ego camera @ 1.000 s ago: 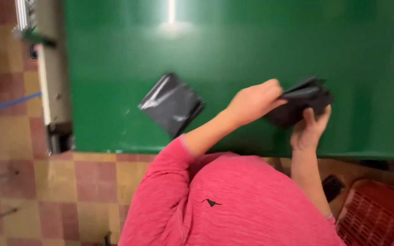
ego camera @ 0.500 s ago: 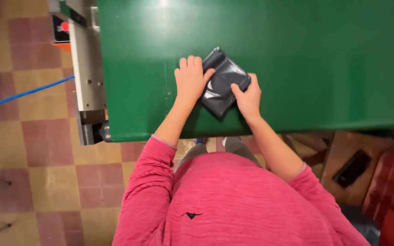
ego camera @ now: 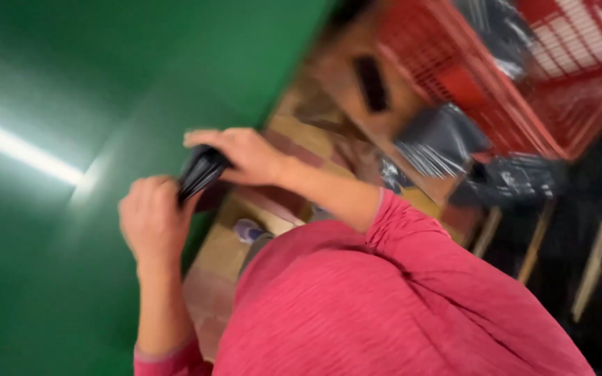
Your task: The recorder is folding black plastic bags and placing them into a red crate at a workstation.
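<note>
Everything is blurry. Both hands, left hand (ego camera: 153,217) and right hand (ego camera: 242,154), pinch a shiny black folded bag (ego camera: 202,172) over the green table (ego camera: 71,90).

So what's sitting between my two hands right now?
In the head view, a folded black plastic bag lies between the left hand and right hand; both grip it.

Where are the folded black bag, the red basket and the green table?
folded black bag (ego camera: 200,172), head view, its middle between the hands
red basket (ego camera: 524,90), head view, its mesh wall
green table (ego camera: 71,76), head view, bare top

Green table (ego camera: 71,90) lies open; red basket (ego camera: 524,76) crowds the right.
</note>
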